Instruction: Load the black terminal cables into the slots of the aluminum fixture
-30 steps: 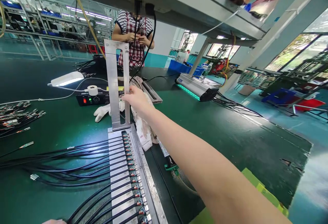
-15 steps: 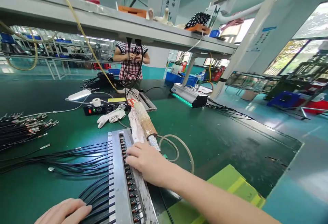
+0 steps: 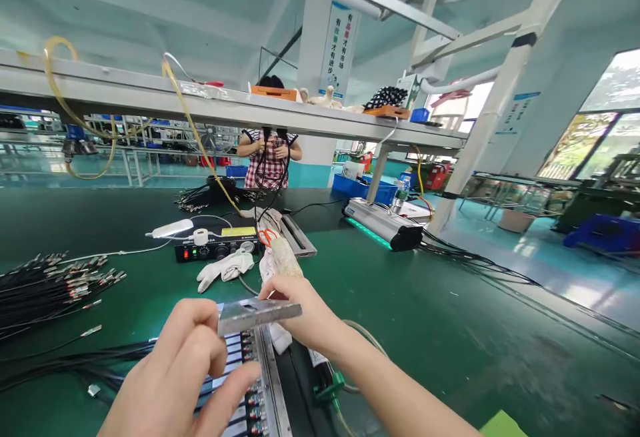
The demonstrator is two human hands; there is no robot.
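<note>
Both my hands grip a long metal fixture (image 3: 257, 315) that holds a row of black cables (image 3: 60, 363) by their connector ends. Its far end is tilted up toward me. My left hand (image 3: 180, 373) pinches the fixture's left edge with thumb and fingers. On the right edge, my right hand (image 3: 303, 317) has its fingers curled over the far end. The cables trail off to the left across the green table (image 3: 450, 317).
A pile of loose cables (image 3: 50, 283) lies far left. Behind the fixture lie a white glove (image 3: 225, 267), a black control box (image 3: 217, 245), a white lamp (image 3: 170, 229) and a silver bar unit (image 3: 383, 222). A person (image 3: 270, 157) handles cables across the table under an overhead shelf (image 3: 200, 100).
The upright hinged plate was folded down onto the cable row. Both hands then took hold of the fixture and raised its far end. The camera tilted upward.
</note>
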